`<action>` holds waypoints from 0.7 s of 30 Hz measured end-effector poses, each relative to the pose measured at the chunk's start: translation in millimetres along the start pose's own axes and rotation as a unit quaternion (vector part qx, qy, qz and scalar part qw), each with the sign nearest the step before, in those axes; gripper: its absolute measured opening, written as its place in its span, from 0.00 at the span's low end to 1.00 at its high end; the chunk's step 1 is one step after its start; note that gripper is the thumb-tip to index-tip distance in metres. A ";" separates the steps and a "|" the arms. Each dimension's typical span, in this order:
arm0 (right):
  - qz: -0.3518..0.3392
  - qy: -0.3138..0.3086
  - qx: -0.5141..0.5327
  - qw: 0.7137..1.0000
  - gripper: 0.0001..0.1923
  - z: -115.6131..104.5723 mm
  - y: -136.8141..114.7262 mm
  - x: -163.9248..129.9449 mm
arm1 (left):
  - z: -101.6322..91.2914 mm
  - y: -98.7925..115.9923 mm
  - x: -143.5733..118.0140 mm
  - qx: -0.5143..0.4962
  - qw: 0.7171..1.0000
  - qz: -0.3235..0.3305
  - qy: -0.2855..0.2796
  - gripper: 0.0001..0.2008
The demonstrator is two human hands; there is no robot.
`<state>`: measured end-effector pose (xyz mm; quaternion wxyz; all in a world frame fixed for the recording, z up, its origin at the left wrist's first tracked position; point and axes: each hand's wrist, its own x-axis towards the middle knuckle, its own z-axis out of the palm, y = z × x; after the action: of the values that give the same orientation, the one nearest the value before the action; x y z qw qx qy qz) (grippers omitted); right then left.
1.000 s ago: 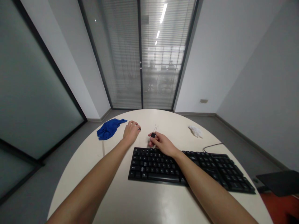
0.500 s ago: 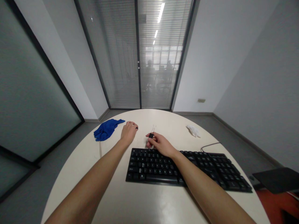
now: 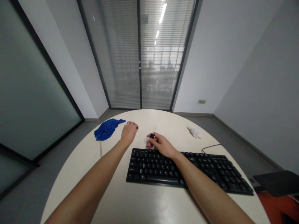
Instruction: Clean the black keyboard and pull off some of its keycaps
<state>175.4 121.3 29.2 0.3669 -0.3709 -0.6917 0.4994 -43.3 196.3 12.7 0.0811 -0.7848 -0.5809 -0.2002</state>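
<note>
Closest to the person, a black keyboard (image 3: 187,169) lies across the round worktop (image 3: 149,205), both forearms reaching over it. Just past its top edge, the right hand (image 3: 161,144) pinches a small black binder clip (image 3: 152,136) between thumb and fingers, its wire handles pointing away toward twelve o'clock. Nothing has shifted over the last second; the clip stays pinched in the same spot. At eleven o'clock the left hand (image 3: 129,131) rests loosely curled, something small and dark at its fingertips. Farther out, a blue cloth (image 3: 107,129) lies at ten o'clock and a crumpled white tissue (image 3: 194,131) at one.
</note>
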 end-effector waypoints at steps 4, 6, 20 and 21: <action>0.007 0.003 0.001 1.000 0.19 -0.2 -0.9 -0.1 | 1.0 -1.3 -0.2 -0.002 1.000 -0.003 -0.001 0.08; 0.007 0.004 -0.001 1.000 0.19 -0.2 -1.8 -0.4 | 1.2 -1.8 -0.4 -0.004 1.000 -0.004 -0.003 0.08; 0.000 0.002 0.012 1.000 0.19 -0.2 1.9 -0.4 | 1.8 -2.9 0.9 0.005 1.000 -0.013 -0.015 0.13; 0.000 0.002 0.013 1.000 0.19 -0.1 1.8 -0.5 | 1.5 -2.7 0.7 0.006 1.000 -0.014 -0.016 0.14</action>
<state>176.0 121.3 27.5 0.3728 -0.3673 -0.6845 0.5076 -45.3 198.3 11.4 0.0734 -0.7792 -0.5943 -0.1853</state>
